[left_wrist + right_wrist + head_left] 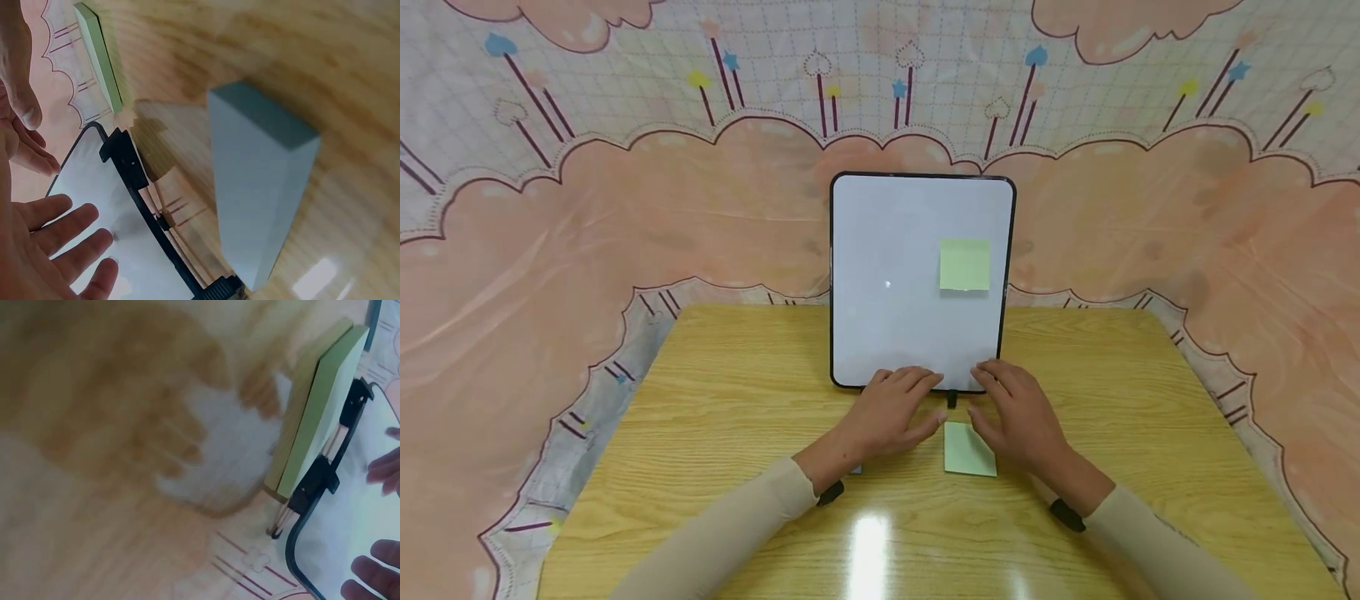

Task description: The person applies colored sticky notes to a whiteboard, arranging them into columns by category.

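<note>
Relaxed and holding nothing, a person's left hand [887,417] and right hand [1026,412] reach forward, their fingertips at the lower edge of a whiteboard [902,267]; whether they touch it, I cannot tell. Thin dark marks on the right sleeve [1150,533] are too small to read.

Counted: one black-framed whiteboard, standing upright on the table, with two black clips [125,159] along its bottom edge; one pale green sticky note [965,265] on the board's right half; one pale green note pad [968,454] lying on the table between the hands, near the right thumb; one grey-blue block [262,187], mostly hidden behind the left forearm in the head view; two black wrist bands [831,493], one per arm.

The table [737,358] is yellow wood grain, glossy, with a bright white reflection in front. Behind it and along both sides hangs a printed cloth [722,200]: peach clouds, a faint grid, hearts and stars on dark stalks.
</note>
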Demonstrator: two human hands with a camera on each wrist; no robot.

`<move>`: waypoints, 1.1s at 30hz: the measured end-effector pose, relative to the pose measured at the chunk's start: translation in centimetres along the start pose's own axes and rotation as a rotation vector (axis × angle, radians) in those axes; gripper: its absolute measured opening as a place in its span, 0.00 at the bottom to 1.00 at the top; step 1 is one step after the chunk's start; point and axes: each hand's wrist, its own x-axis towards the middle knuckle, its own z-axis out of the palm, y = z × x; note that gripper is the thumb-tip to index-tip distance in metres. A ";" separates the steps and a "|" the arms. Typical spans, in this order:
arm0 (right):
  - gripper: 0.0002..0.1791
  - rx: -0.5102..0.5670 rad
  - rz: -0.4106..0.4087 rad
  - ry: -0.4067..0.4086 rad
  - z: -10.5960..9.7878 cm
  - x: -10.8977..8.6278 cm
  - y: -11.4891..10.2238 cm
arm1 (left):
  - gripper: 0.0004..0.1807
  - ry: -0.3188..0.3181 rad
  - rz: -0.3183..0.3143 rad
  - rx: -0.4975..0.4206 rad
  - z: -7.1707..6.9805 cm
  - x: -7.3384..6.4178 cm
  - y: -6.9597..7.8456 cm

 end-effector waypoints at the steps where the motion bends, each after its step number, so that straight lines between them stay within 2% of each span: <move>1: 0.30 0.002 -0.001 -0.001 -0.1 -0.1 -0.1 | 0.35 -0.009 0.001 -0.001 0.1 -0.1 0.0; 6: 0.30 0.003 0.001 -0.016 -0.2 -0.6 -0.6 | 0.36 -0.025 0.014 0.003 0.3 -0.4 0.1; 13: 0.31 0.017 0.010 -0.053 -0.2 -1.2 -1.2 | 0.36 -0.005 0.059 -0.004 0.6 -0.8 0.5; 25: 0.32 0.022 0.026 -0.109 -0.4 -1.9 -2.0 | 0.39 -0.140 0.051 -0.009 0.4 -0.9 1.2; 33: 0.33 0.018 0.065 -0.195 -0.6 -2.1 -2.5 | 0.40 -0.165 0.089 0.001 0.6 -0.8 1.3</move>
